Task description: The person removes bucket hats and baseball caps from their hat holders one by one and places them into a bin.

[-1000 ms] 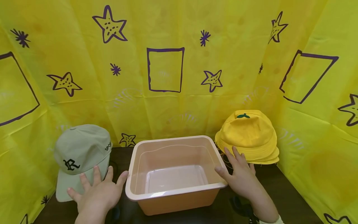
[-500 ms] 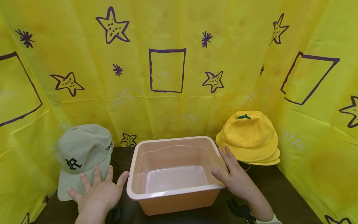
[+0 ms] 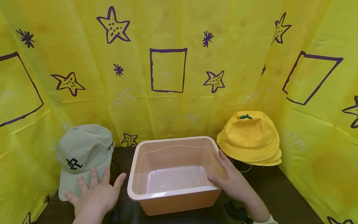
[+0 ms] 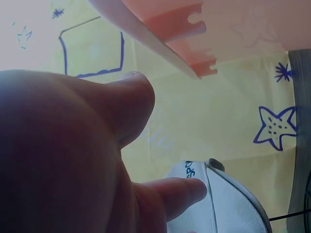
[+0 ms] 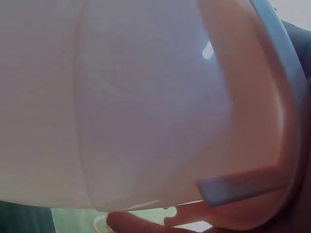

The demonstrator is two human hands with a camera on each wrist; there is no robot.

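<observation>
A peach plastic tub (image 3: 179,195) stands in the middle of the head view, with nothing seen inside it. My right hand (image 3: 232,180) lies at its right rim, fingers extended and the thumb over the inner side. In the right wrist view the tub wall (image 5: 146,107) fills most of the picture. At the left sits a pale green cap (image 3: 86,146) with a black letter on its front. My left hand (image 3: 96,196), fingers spread, is over its brim; whether they touch is unclear. The left thumb (image 4: 131,107) points towards the tub, apart from it.
A yellow brimmed hat (image 3: 249,140) with a green leaf mark sits behind my right hand. A dark table (image 3: 279,193) lies underneath. Yellow cloth (image 3: 167,118) with drawn stars and frames surrounds the back and sides. A black strap (image 3: 235,211) shows by the right wrist.
My right hand has moved left from before the yellow hat onto the tub's right rim. My left thumb has drawn slightly away from the tub. The hats and tub stay in place.
</observation>
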